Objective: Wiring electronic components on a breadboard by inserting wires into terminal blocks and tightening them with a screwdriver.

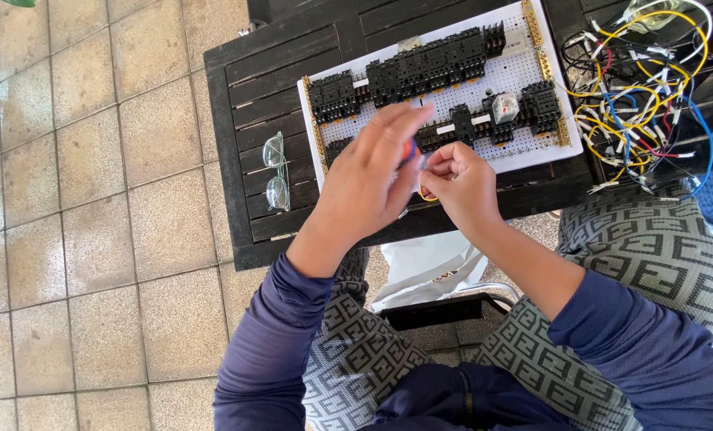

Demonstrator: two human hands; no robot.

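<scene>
White perforated board (524,88) with black relay sockets (428,64), on dark slatted table (245,80), left hand (368,187) grasping red-blue tool (407,150), right hand (460,179) pinching yellow wire (427,194), eyeglasses (275,172) left, wire bundle (644,96) far right.

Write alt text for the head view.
Two bare hands, left hand and right hand, meet over a white perforated board carrying black relay sockets, on a dark slatted wooden table. Clear-framed glasses lie left, tangled coloured wires right.
</scene>
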